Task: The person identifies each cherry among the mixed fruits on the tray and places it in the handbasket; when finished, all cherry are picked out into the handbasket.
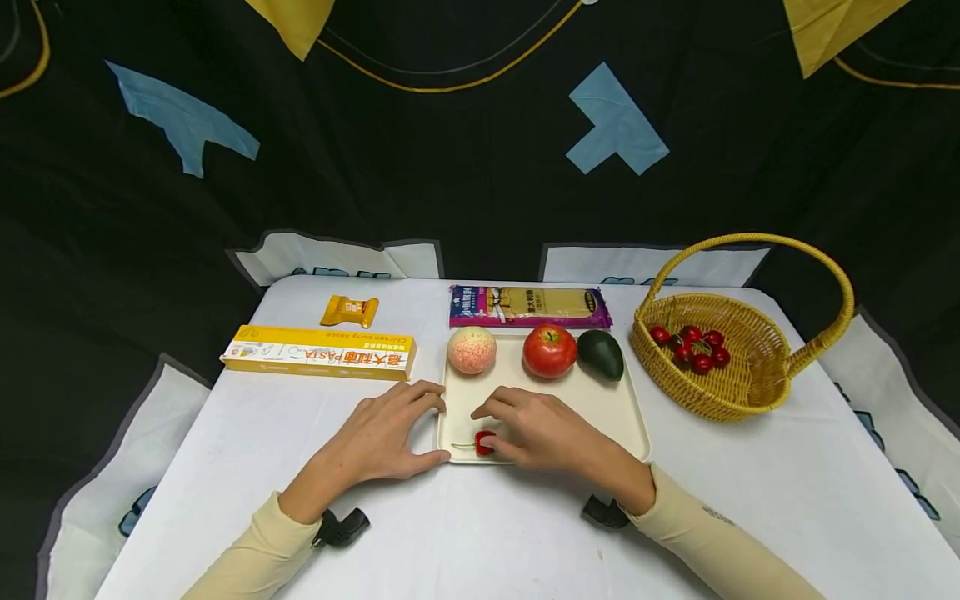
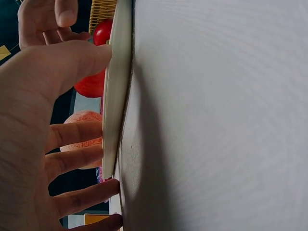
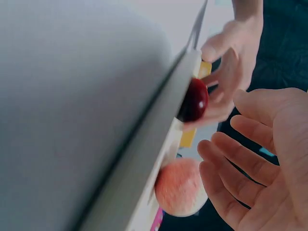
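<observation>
A red cherry (image 1: 483, 442) with a green stem lies near the front left of a cream tray (image 1: 611, 412). My right hand (image 1: 536, 427) hovers over the tray beside the cherry, its fingers spread and loosely bent; in the right wrist view a gap separates the fingertips from the cherry (image 3: 196, 100). With relaxed fingers my left hand (image 1: 390, 429) rests at the tray's left edge, the thumb at its near corner. Along the tray's back sit a peach (image 1: 472, 350), a red apple (image 1: 550, 351) and a dark green avocado (image 1: 600, 355).
Right of the tray stands a wicker basket (image 1: 738, 392) with a tall handle, holding several cherries (image 1: 702, 363). A purple pasta packet (image 1: 531, 307) lies behind the tray. To the left are a yellow pasta box (image 1: 318, 352) and a small yellow wrapped snack (image 1: 349, 311).
</observation>
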The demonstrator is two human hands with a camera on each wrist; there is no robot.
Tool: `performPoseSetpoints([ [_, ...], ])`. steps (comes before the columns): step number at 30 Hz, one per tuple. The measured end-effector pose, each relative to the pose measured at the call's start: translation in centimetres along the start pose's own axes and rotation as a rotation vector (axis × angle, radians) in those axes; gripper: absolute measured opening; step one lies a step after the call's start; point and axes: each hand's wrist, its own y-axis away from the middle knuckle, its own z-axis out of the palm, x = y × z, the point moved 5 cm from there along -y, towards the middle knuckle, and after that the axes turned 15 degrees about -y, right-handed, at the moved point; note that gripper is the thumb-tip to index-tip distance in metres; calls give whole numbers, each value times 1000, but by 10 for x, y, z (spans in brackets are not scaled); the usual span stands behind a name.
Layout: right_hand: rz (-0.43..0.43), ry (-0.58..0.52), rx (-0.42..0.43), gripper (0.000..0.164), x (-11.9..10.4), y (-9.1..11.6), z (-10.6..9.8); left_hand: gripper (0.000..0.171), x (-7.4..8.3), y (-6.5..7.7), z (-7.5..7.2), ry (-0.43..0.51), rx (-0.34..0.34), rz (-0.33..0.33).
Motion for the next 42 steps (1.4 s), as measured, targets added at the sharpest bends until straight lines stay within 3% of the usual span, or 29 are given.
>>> performPoseSetpoints([
  [15, 37, 20, -70, 17, -3, -1, 16, 57, 1, 0, -2, 2, 8, 7],
  [42, 66, 40, -120, 23, 1, 7, 17, 58, 1, 0, -2, 4, 6, 5],
])
